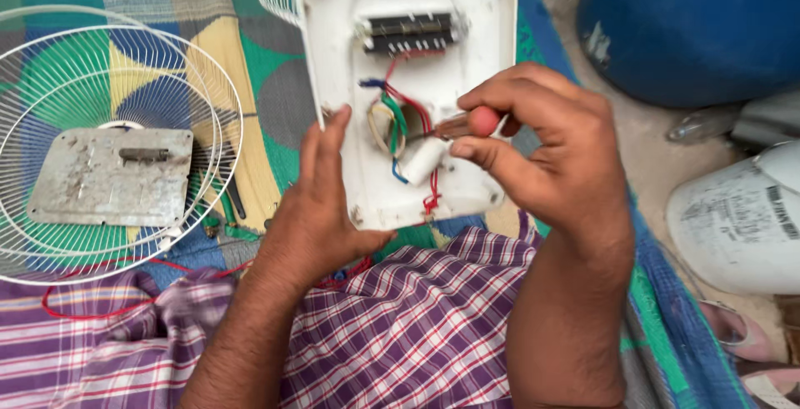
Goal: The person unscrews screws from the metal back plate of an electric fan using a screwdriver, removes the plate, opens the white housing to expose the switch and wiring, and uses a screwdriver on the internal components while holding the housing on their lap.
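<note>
At the centre of the frame, the left hand (321, 209) steadies an open white fan base (400, 84), fingers pressed together along its left edge. The right hand (542, 151) pinches a red-handled screwdriver (471, 122), its tip among coloured wires (400, 122) inside. A white wire fan guard (50, 234) lies at left on a patterned mat (250, 67).

At the top centre, the fan base housing (483, 9) is white plastic, matt and smudged with grime. The wires (398, 117) inside it have glossy plastic insulation in red, green, blue and white. The screwdriver (471, 123) has a smooth, translucent red plastic handle. At left, the fan grille (58, 51) is thin white-coated wire, and the plate (112, 176) on it is dull, scuffed grey metal. The mat (250, 67) beneath is coarse woven material; the checked cloth (400, 326) at the bottom is soft fabric. The blue barrel (692, 26) at upper right is matt plastic.
</note>
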The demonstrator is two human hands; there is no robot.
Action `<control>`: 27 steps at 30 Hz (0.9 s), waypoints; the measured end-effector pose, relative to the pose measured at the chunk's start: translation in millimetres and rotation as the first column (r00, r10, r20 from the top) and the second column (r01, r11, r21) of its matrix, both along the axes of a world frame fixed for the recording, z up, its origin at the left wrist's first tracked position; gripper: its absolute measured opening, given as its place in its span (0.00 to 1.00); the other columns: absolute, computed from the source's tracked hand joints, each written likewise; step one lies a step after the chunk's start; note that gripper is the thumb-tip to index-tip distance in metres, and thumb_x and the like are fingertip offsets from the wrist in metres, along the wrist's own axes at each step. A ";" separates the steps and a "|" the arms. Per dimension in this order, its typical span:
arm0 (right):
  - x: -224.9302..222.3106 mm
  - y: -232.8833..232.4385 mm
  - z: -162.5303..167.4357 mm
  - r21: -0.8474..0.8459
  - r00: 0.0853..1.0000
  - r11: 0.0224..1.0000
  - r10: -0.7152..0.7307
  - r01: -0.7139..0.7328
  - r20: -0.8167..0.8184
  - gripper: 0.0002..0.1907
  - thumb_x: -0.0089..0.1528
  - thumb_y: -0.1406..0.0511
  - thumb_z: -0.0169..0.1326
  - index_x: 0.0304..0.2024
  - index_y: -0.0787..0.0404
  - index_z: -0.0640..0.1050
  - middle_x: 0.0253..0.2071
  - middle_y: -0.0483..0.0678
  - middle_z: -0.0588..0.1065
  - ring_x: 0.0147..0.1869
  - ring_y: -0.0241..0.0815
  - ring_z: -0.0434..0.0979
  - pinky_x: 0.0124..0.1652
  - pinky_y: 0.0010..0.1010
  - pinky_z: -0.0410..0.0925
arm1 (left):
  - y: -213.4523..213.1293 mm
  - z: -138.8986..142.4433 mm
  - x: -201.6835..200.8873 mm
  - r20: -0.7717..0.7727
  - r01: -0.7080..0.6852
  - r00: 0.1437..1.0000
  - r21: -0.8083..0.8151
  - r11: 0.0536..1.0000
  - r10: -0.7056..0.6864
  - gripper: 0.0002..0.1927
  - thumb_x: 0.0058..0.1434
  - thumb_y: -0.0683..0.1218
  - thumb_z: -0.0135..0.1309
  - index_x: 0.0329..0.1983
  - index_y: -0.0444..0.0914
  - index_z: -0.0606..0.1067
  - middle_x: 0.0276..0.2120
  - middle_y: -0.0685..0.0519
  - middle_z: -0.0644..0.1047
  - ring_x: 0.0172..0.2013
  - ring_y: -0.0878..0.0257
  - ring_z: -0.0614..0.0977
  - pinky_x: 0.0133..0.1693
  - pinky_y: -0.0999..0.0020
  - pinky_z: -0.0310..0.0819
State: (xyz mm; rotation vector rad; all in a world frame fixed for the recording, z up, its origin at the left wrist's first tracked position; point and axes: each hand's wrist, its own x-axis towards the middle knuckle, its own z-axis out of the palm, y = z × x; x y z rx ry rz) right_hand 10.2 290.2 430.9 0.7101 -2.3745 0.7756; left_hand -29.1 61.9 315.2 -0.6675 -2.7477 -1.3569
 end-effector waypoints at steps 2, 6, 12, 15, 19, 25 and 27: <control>-2.5 0.0 -13.5 -0.073 0.998 0.997 0.035 -0.032 0.044 0.15 0.61 0.70 0.70 0.49 0.66 0.81 0.41 0.48 0.78 0.41 0.34 0.79 0.39 0.24 0.72 | 0.2 3.9 0.5 -0.023 -0.004 1.000 0.040 0.999 0.004 0.77 0.29 0.49 0.81 0.75 0.49 0.40 0.70 0.33 0.55 0.60 0.37 0.75 0.56 0.50 0.76; -6.6 -2.4 -22.2 -0.030 0.996 0.999 0.019 -0.017 0.083 0.15 0.62 0.70 0.68 0.50 0.66 0.81 0.43 0.48 0.79 0.45 0.35 0.81 0.42 0.25 0.75 | -6.1 4.9 4.6 -0.104 0.001 0.995 0.114 0.994 0.011 0.75 0.30 0.48 0.81 0.75 0.47 0.42 0.69 0.33 0.57 0.61 0.37 0.75 0.56 0.50 0.77; -4.7 -12.0 -26.7 0.015 0.998 1.000 -0.001 0.000 0.067 0.13 0.63 0.71 0.68 0.50 0.67 0.80 0.42 0.49 0.78 0.44 0.35 0.80 0.43 0.25 0.74 | -8.5 -16.9 14.3 -0.112 0.005 0.994 0.124 0.992 0.009 0.75 0.31 0.49 0.81 0.76 0.45 0.43 0.69 0.31 0.56 0.63 0.33 0.71 0.59 0.46 0.73; -4.8 -15.0 -29.7 -0.002 0.997 0.997 -0.075 0.075 0.002 0.11 0.66 0.71 0.68 0.48 0.68 0.79 0.40 0.49 0.77 0.42 0.35 0.79 0.44 0.25 0.74 | -5.6 -23.5 15.1 -0.163 0.031 0.987 0.113 0.993 -0.012 0.73 0.32 0.49 0.81 0.76 0.45 0.45 0.70 0.28 0.54 0.63 0.30 0.69 0.57 0.44 0.74; -3.4 -15.6 -27.6 -0.021 0.990 0.993 -0.121 0.120 -0.067 0.10 0.67 0.71 0.67 0.48 0.67 0.79 0.41 0.49 0.77 0.42 0.35 0.79 0.43 0.25 0.74 | 3.3 -19.9 13.4 -0.150 0.042 0.988 0.107 0.993 -0.026 0.72 0.33 0.49 0.81 0.76 0.46 0.46 0.71 0.29 0.54 0.62 0.30 0.71 0.55 0.43 0.75; -15.1 -30.3 -38.4 0.000 0.992 0.993 -0.117 0.118 0.040 0.11 0.63 0.72 0.65 0.47 0.63 0.80 0.40 0.47 0.78 0.41 0.37 0.80 0.41 0.27 0.74 | 1.2 -14.8 9.3 -0.143 0.058 0.989 0.136 0.989 -0.038 0.73 0.32 0.49 0.81 0.75 0.46 0.44 0.68 0.31 0.58 0.61 0.34 0.74 0.57 0.45 0.75; -16.7 -32.0 -41.6 -0.020 0.991 0.994 -0.104 0.106 0.083 0.11 0.62 0.72 0.65 0.47 0.64 0.80 0.41 0.48 0.79 0.41 0.37 0.81 0.40 0.28 0.74 | -2.7 -15.7 10.6 -0.147 0.058 0.988 0.149 0.987 -0.036 0.74 0.32 0.48 0.80 0.76 0.45 0.43 0.68 0.32 0.58 0.61 0.35 0.74 0.57 0.46 0.76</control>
